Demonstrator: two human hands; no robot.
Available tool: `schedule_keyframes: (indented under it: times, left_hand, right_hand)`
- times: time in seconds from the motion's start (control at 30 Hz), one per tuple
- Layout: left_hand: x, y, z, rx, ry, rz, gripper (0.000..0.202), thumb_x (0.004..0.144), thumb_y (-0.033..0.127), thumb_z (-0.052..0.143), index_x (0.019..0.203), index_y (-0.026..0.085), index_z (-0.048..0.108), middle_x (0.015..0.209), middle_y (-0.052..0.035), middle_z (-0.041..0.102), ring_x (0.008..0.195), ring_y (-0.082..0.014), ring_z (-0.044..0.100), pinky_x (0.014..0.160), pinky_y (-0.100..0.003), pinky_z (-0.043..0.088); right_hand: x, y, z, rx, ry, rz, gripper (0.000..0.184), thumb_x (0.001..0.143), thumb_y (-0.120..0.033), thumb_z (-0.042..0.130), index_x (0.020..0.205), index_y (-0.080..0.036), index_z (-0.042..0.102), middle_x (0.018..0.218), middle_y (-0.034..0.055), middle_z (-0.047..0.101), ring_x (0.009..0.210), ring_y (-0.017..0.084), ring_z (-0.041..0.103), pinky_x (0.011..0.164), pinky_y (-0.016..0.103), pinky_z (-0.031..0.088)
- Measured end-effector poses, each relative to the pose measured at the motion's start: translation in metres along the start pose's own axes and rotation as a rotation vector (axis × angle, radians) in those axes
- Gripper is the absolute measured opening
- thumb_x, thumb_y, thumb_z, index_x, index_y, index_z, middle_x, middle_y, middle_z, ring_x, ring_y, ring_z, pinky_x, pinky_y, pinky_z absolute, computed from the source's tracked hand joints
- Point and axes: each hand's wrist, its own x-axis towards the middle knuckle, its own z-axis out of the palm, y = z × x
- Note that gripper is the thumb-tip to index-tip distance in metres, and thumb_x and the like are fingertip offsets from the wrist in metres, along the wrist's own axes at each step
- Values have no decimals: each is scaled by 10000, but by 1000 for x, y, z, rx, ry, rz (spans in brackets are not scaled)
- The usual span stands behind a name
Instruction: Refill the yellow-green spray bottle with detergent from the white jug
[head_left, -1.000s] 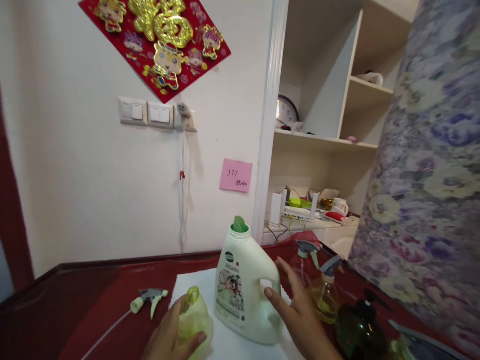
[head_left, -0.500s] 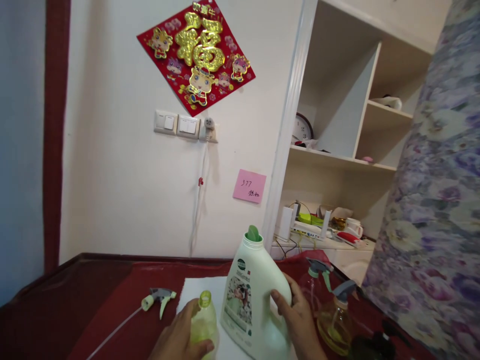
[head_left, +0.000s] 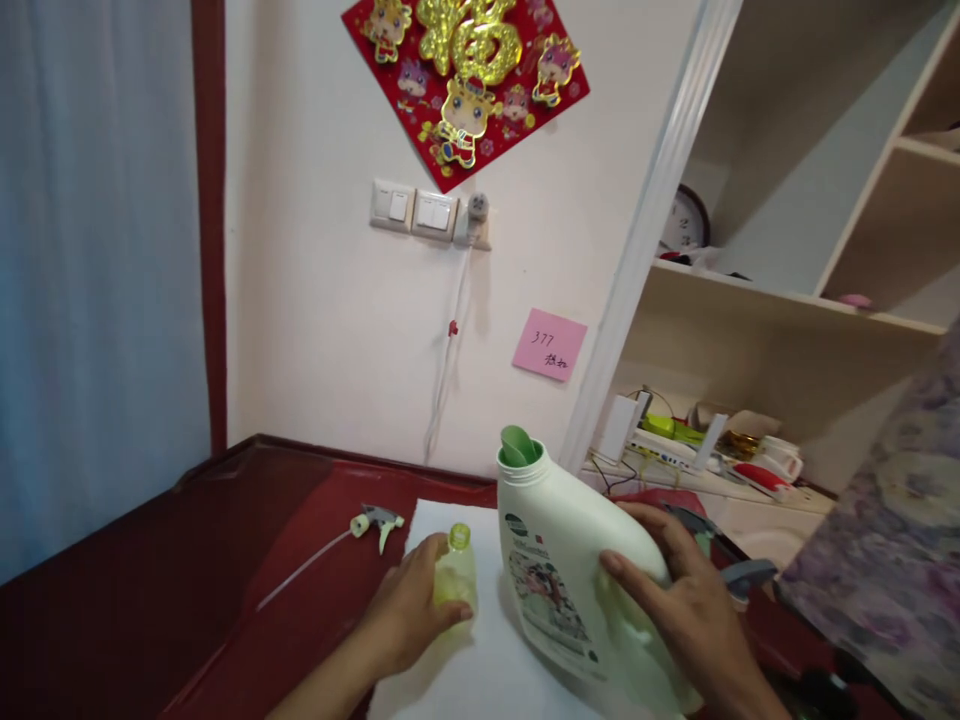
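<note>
Red tabletop (head_left: 247, 520) under a white paper sheet (head_left: 442, 660): right hand (head_left: 686, 610), fingers spread, grips the white detergent jug (head_left: 570, 570), now tipped further, neck leaning left. Left hand (head_left: 409, 610) curls around the small green bottle (head_left: 455, 572), upright on the sheet.

This looks like a room in a home: a red paper New Year poster (head_left: 465, 85) hangs on a plain wall above light switches (head_left: 412, 212). Built-in shelves (head_left: 780, 295) hold a round clock (head_left: 686, 224), a power strip (head_left: 664, 447) and a white mug (head_left: 780, 458). Flowered fabric (head_left: 877, 560) hangs at the right, and a white household jug (head_left: 570, 590) stands out on the red-covered table (head_left: 225, 530).
</note>
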Motion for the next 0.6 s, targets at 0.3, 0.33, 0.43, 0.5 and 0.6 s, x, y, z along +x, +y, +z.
schedule_keyframes:
  times: [0.3,0.33,0.43,0.5,0.6]
  left_hand:
    - [-12,-1,-19,-79,49,33,669,691,304,761,1325,213,566,1390,-135,622,1297,-349,529,1081,-439,385]
    - [-15,-3,-22,-78,58,30,680,691,308,766,1332,204,565,1395,-143,617,1299,-356,524,1083,-447,381]
    - [-24,-8,-26,-70,68,11,717,694,295,771,1369,202,547,1390,-141,616,1295,-361,522,1083,-458,376]
    - [-29,-11,-27,-83,65,6,717,703,279,763,1381,220,537,1378,-126,621,1286,-348,527,1072,-442,385]
    - [-33,-12,-27,-82,58,-3,695,719,281,761,1376,235,536,1363,-114,624,1278,-340,531,1056,-428,395]
  right_hand:
    - [-6,-14,-7,-300,-219,-433,436,875,-492,713,1254,-317,588,1113,10,768,886,188,757,708,211,603]
    - [-6,-17,-8,-326,-217,-482,437,874,-489,716,1259,-330,582,1094,-2,773,855,177,759,678,200,602]
    - [-2,-25,-8,-383,-208,-606,434,872,-502,717,1249,-341,576,1040,-12,786,786,169,763,622,199,606]
    - [2,-28,-7,-426,-202,-653,433,871,-525,712,1237,-333,582,1012,-3,791,760,179,766,604,215,611]
    - [8,-32,-6,-494,-212,-717,440,883,-563,680,1232,-308,597,981,24,792,740,204,768,581,250,617]
